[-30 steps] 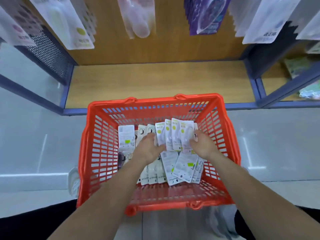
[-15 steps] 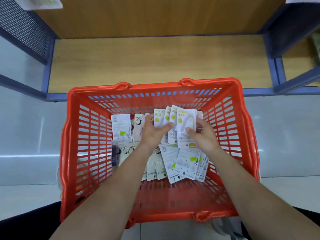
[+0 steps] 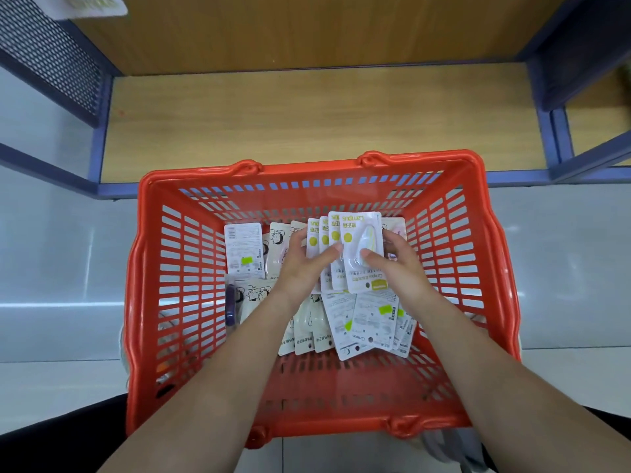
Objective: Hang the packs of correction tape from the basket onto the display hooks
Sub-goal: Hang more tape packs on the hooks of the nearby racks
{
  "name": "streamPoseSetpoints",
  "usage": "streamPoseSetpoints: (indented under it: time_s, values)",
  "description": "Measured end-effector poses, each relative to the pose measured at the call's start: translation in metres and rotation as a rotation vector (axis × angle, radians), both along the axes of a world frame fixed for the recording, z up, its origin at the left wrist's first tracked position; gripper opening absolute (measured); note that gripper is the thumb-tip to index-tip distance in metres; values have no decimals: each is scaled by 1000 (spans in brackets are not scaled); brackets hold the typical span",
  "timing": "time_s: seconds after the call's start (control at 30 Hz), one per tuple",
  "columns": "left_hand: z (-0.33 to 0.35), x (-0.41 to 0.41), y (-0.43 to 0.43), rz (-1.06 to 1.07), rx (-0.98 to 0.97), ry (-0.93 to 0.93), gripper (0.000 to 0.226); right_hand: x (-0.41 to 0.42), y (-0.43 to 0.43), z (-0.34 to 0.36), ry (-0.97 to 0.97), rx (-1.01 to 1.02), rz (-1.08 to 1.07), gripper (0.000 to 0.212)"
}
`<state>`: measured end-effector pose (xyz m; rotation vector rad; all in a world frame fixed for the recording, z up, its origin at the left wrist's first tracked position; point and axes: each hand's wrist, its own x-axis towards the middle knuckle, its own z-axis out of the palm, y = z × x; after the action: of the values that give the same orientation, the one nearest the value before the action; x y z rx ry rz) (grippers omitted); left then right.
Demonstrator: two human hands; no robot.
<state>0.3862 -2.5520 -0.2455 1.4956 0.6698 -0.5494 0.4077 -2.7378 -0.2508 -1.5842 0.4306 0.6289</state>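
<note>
A red plastic basket (image 3: pixel 150 302) stands on the floor below me. Both hands are inside it, holding a fanned stack of white correction tape packs with yellow-green dots (image 3: pixel 355 233). My left hand (image 3: pixel 304 264) grips the stack from the left, thumb across the fronts. My right hand (image 3: pixel 396 261) pinches the front pack from the right, thumb on its blister. More packs (image 3: pixel 368 319) lie loose on the basket bottom, some face down. No display hooks are in view.
A low wooden shelf (image 3: pixel 307 117) with a blue metal frame (image 3: pixel 102 141) runs behind the basket. Dark mesh side panels stand at the left (image 3: pixel 47 56) and right. One hanging pack's edge (image 3: pixel 92 5) shows at the top left. Grey floor tiles surround the basket.
My view has tilted down, so the hanging packs above have left the frame. Both hands have gathered the fanned packs closer together and the front pack now overlaps the others more.
</note>
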Motion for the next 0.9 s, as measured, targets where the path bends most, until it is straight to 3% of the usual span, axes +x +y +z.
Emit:
streamPoseSetpoints:
  time_s: [0.1, 0.17, 0.23, 0.33, 0.43, 0.67, 0.9]
  values:
    - [-1, -3, -1, -12, -19, 3, 67, -2, 1, 3, 11, 36, 51, 40]
    - [-2, -4, -3, -8, -18, 1, 79, -4, 3, 3, 29, 25, 60, 54]
    - [-2, -4, -4, 11, -11, 6, 79, -5, 5, 6, 12, 12, 64, 62]
    - [-1, -3, -4, 35, -7, 25, 71, -4, 6, 6, -1, 5, 71, 53]
    - [2, -2, -8, 60, 7, 20, 82, -2, 7, 4, -16, -10, 77, 34]
    - [-1, -2, -1, 37, 69, 43, 92, 0, 10, 4, -32, -107, 63, 46]
    - [30, -6, 22, -67, 81, 40, 80, 9, 6, 22, -187, -323, 95, 46]
